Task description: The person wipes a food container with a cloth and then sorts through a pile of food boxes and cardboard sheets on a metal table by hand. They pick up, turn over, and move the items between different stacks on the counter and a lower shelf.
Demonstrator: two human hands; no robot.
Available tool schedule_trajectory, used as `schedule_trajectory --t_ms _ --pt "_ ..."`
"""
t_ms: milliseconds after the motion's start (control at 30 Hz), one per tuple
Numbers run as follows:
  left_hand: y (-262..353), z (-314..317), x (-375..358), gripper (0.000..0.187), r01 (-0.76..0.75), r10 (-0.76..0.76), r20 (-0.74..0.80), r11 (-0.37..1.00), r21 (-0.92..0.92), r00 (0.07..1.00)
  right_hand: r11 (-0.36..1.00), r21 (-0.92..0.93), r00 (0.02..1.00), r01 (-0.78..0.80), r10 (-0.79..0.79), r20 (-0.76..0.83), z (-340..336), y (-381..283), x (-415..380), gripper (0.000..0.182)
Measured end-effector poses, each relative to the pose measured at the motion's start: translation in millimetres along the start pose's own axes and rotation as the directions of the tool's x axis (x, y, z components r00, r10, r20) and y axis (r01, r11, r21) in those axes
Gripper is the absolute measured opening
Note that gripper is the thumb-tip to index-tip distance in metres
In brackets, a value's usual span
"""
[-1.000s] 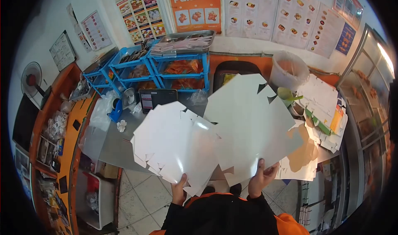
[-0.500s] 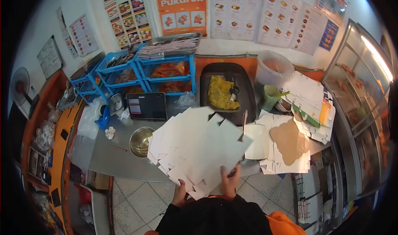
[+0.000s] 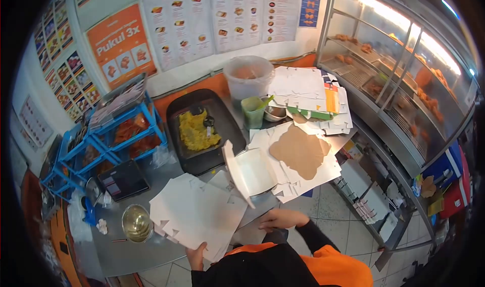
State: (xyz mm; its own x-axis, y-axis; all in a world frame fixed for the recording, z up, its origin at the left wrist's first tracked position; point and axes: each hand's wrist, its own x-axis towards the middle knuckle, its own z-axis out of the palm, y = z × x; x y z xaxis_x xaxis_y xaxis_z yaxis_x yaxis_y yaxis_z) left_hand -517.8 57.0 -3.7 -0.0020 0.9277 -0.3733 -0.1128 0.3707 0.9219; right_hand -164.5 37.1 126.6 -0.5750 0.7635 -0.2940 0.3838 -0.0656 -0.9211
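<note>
My left hand (image 3: pixel 196 256) grips the near edge of a stack of flat white cardboard box blanks (image 3: pixel 197 211), thumb on top. The stack lies tilted over the counter's front edge, with notches showing along its sides. My right hand (image 3: pixel 283 219) is off the stack, to its right, just in front of the counter edge. Its fingers point left, loosely bent, and nothing shows in them. Beyond it stands a folded white box (image 3: pixel 258 170) with its lid raised. Right of that box, a brown cardboard piece (image 3: pixel 301 150) lies on more white blanks (image 3: pixel 323 168).
A black tray (image 3: pixel 222 116) holds yellow food. Nearby are a translucent bucket (image 3: pixel 247 79), a green cup (image 3: pixel 252 116), a metal bowl (image 3: pixel 137 224), a tablet (image 3: pixel 124 180) and blue racks (image 3: pixel 113 144). A glass display case (image 3: pixel 389 69) with fried food stands right.
The view has turned right. The blanks have been lowered toward the counter, my right hand has come off them and moved right, and my left hand still holds them.
</note>
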Motion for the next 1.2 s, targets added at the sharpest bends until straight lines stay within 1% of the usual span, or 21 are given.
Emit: schedule_trajectory --t_ms 67,100,167,200,267,300,333,367,400,467,600,667,800,867,900,933,967,1067,1100,1133,1200 --pt "-13 -4 5 0.058 -0.190 0.206 -0.088 0.968 0.163 0.975 0.991 -0.061 0.987 0.116 -0.122 -0.105 -44 -17 -30 0.013" --pt "-19 -6 4 0.058 -0.192 0.208 -0.085 0.968 0.162 0.975 0.989 -0.119 0.969 0.084 -0.109 -0.222 -71 -16 -39 0.010" --pt "-24 -2 -1 0.060 -0.268 0.376 -0.187 0.861 0.432 0.908 0.980 -0.199 0.870 0.008 -0.105 -0.481 -130 11 -49 0.014" --pt "-8 10 -12 0.060 -0.271 0.380 -0.190 0.861 0.430 0.905 0.975 -0.219 0.781 -0.032 -0.113 -0.615 -163 34 -50 0.017" --pt "29 42 -31 0.084 -0.046 0.285 -0.358 0.834 0.551 0.889 0.988 -0.013 0.570 -0.151 0.076 -0.818 -226 49 -61 0.024" --pt "17 45 -29 0.084 -0.047 0.289 -0.364 0.835 0.548 0.885 0.985 -0.053 0.451 -0.164 0.027 -0.892 -262 85 -64 0.026" --pt "-5 36 -31 0.093 0.079 0.322 -0.472 0.755 0.652 0.821 0.979 -0.090 0.326 -0.182 -0.026 -0.945 -303 129 -67 0.028" --pt "-19 32 -32 0.102 0.225 0.364 -0.565 0.658 0.718 0.741 0.954 -0.104 0.238 -0.281 -0.035 -0.971 -337 155 -74 0.030" --pt "-23 37 -31 0.102 0.235 0.360 -0.577 0.662 0.712 0.733 0.920 -0.111 0.152 -0.376 -0.056 -0.987 -373 177 -81 0.033" --pt "-24 51 -33 0.111 0.470 0.484 -0.683 0.498 0.729 0.547 0.874 -0.143 0.005 -0.465 -0.159 -0.987 -439 224 -93 0.040" --pt "-11 98 -45 0.107 0.457 0.572 -0.676 0.499 0.736 0.464 0.797 -0.017 -0.059 -0.604 -0.066 -0.996 -520 231 -98 0.038" --pt "-42 92 -44 0.098 0.425 0.676 -0.588 0.419 0.802 0.445 0.682 0.171 -0.185 -0.711 0.053 -0.981 -547 224 -86 0.042" --pt "-61 107 -66 0.090 0.440 0.756 -0.528 0.352 0.826 0.387 0.707 0.208 -0.061 -0.676 0.227 -0.972 -587 220 -69 0.046" --pt "-51 126 -81 0.086 0.538 0.636 -0.667 0.431 0.724 0.388 0.785 0.218 -0.031 -0.580 0.245 -0.969 -610 228 -69 0.047" --pt "-32 145 -86 0.086 0.541 0.635 -0.674 0.440 0.717 0.377 0.919 0.172 0.031 -0.355 0.195 -0.980 -623 235 -71 0.042" --pt "-6 167 -93 0.084 0.471 0.565 -0.738 0.571 0.672 0.369 0.987 0.122 0.080 -0.105 0.130 -0.988 -635 238 -71 0.038" --pt "11 181 -99 0.081 0.395 0.487 -0.791 0.689 0.608 0.370 0.981 -0.010 0.011 -0.195 -0.008 -1.000 -638 220 -74 0.036" --pt "22 180 -98 0.072 0.327 0.616 -0.691 0.610 0.722 0.378 0.814 -0.479 -0.183 -0.329 -0.552 -0.813 -631 136 -89 0.024" --pt "58 216 -98 0.063 0.206 0.502 -0.789 0.781 0.590 0.355 0.811 -0.485 -0.182 -0.326 -0.558 -0.810 -618 105 -98 0.024" --pt "52 213 -91 0.063 0.205 0.499 -0.792 0.784 0.586 0.352 0.772 -0.541 -0.146 -0.333 -0.609 -0.779 -598 72 -109 0.024" --pt "40 200 -68 0.051 0.405 0.626 -0.754 0.649 0.645 0.197 0.602 -0.685 -0.079 -0.410 -0.772 -0.631 -569 46 -117 0.018"
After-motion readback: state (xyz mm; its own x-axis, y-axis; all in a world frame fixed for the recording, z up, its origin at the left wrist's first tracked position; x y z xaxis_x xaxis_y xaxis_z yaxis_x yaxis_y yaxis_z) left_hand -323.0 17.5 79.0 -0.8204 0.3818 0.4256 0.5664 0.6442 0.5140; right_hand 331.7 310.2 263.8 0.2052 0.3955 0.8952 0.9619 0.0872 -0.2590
